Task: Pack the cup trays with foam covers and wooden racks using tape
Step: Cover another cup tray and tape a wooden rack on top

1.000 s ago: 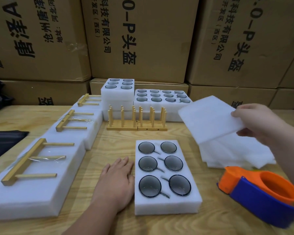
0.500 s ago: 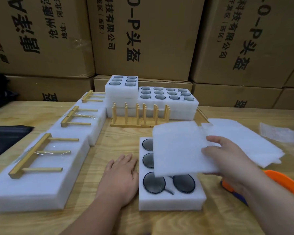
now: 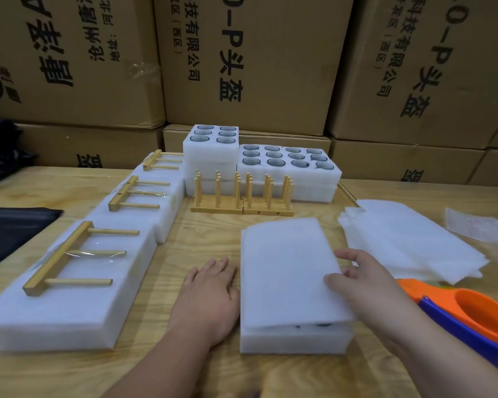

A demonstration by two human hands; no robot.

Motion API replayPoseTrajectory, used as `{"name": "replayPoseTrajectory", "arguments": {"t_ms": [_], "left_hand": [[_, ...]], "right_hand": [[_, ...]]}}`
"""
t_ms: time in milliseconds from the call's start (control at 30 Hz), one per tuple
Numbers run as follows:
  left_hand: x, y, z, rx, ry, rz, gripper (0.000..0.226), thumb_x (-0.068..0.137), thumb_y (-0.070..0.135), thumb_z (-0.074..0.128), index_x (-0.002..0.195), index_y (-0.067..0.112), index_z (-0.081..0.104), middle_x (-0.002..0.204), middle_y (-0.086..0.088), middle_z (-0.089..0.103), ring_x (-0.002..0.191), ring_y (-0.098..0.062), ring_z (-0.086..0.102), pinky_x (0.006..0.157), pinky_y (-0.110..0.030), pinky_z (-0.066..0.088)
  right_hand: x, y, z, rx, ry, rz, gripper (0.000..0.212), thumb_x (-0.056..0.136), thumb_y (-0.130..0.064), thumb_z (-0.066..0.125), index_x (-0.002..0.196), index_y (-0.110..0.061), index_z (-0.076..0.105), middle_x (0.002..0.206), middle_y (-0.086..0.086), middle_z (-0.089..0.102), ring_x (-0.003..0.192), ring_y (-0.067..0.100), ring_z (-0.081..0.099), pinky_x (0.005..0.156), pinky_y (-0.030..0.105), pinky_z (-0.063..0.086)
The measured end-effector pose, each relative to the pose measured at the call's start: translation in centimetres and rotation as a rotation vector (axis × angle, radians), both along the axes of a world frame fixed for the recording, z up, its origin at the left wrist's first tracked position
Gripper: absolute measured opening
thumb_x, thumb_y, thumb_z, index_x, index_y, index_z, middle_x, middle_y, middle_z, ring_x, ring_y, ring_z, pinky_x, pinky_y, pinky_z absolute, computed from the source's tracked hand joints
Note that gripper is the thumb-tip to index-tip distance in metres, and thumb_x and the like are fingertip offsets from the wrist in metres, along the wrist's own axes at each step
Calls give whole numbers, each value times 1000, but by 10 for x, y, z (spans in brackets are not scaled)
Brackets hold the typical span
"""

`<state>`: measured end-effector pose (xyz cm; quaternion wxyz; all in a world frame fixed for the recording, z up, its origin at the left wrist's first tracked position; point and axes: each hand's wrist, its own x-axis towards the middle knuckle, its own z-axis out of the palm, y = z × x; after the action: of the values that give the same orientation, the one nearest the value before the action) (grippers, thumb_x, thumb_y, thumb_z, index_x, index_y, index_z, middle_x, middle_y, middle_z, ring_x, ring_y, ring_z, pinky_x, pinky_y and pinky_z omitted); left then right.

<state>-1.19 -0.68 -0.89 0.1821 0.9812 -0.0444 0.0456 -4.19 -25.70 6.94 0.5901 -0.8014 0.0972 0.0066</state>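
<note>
A white foam cover point(image 3: 285, 268) lies over the white foam cup tray point(image 3: 293, 341) at the centre of the table and hides nearly all its cups. A dark gap shows under the cover's front edge. My right hand point(image 3: 365, 285) holds the cover's right edge, thumb on top. My left hand point(image 3: 207, 294) rests flat on the table, its fingers against the tray's left side. An orange and blue tape dispenser point(image 3: 472, 314) lies to the right of my right hand.
Three covered trays with wooden racks taped on top point(image 3: 78, 297) line the left side. Upright wooden racks point(image 3: 242, 193) and open cup trays point(image 3: 288, 162) stand behind. Spare foam covers point(image 3: 408, 242) are piled at right, a black bag point(image 3: 9, 231) at far left, cardboard boxes point(image 3: 256, 53) behind.
My right hand carried the foam cover from the pile at right, over the tray, and lowered it onto the cups. My left hand stayed beside the tray.
</note>
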Motion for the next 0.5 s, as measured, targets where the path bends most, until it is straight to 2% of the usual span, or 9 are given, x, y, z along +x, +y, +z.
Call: {"name": "replayPoseTrajectory", "arguments": {"t_ms": [233, 367, 433, 500], "left_hand": [[0, 0, 1, -16, 7, -8, 57, 101, 37, 25, 158, 35, 25, 167, 15, 17, 154, -6, 7, 126, -37, 2], [-1, 5, 4, -208, -5, -13, 56, 102, 33, 25, 158, 39, 23, 163, 14, 31, 152, -4, 15, 126, -34, 3], [-4, 7, 5, -286, -11, -33, 55, 103, 41, 22, 158, 44, 16, 161, 14, 34, 151, -3, 18, 125, -34, 4], [-6, 9, 6, -313, -12, -72, 61, 97, 59, 13, 157, 48, 10, 159, 18, 36, 150, -3, 22, 125, -36, 5]], "right_hand": [[0, 3, 2, -344, -71, -53, 57, 83, -30, 72, 135, -29, 49, 92, -15, 65, 80, 1, 66, 61, 21, 45], [-2, 1, -2, -398, -57, -43, 58, 82, -29, 70, 136, -26, 50, 89, -13, 65, 79, 4, 66, 65, 26, 49], [-3, -1, -4, -416, -50, -39, 52, 82, -30, 69, 131, -29, 51, 89, -12, 63, 78, 2, 64, 64, 26, 48], [-4, -2, -5, -424, -34, -26, 45, 82, -31, 69, 124, -33, 53, 91, -13, 62, 77, 1, 63, 61, 23, 46]]}}
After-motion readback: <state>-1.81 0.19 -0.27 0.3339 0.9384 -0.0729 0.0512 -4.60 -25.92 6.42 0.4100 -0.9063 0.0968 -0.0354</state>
